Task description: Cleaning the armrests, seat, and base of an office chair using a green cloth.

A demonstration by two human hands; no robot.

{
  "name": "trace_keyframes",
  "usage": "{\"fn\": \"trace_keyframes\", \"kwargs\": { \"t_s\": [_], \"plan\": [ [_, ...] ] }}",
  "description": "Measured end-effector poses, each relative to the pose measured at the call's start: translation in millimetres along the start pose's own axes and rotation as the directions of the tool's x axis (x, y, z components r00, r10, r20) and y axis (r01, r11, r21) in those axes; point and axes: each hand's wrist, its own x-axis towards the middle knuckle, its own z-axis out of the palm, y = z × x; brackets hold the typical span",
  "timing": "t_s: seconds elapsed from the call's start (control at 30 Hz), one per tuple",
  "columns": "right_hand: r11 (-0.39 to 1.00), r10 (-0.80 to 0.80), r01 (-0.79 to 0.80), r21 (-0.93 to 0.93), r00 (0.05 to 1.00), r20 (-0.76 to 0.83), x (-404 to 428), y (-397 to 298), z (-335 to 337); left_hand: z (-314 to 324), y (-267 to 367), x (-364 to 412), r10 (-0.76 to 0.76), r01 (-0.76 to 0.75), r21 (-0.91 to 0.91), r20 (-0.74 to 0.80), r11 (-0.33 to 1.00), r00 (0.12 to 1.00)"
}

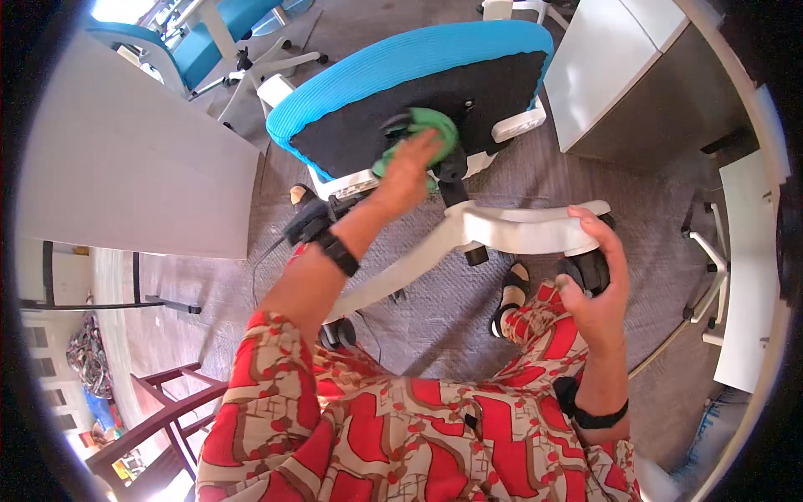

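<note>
An office chair lies tipped in front of me, the black underside point(351, 132) of its blue seat point(426, 53) turned towards me. My left hand point(411, 166) presses a green cloth point(442, 125) to the mechanism under the seat. Slight blur covers the cloth and fingers. The white base point(495, 232) of the chair points my way, joined to the seat by a black gas-lift column point(453, 191). Around the end of one base leg, my right hand point(599, 282) grips a black caster point(586, 271). A second caster point(339, 332) shows near my left leg.
A white panel point(138, 150) stands at the left, with a dark red wooden chair point(169, 408) below it. Other blue office chairs point(213, 53) are at the back left. White cabinets point(602, 69) stand at the back right. A cable point(254, 276) runs along the floor.
</note>
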Motion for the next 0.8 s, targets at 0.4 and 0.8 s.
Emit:
{"fn": "trace_keyframes", "kwargs": {
  "t_s": [0.4,0.8],
  "plan": [
    [1.000,0.022,-0.022,0.007,0.999,-0.042,-1,2,1,-140,4,-72,-0.821,0.478,-0.853,0.113,0.208,0.559],
    [0.995,0.088,-0.091,-0.041,0.994,-0.069,-3,-2,0,-64,-88,-147,-0.437,0.436,0.116,-0.020,0.893,0.899]
  ]
}}
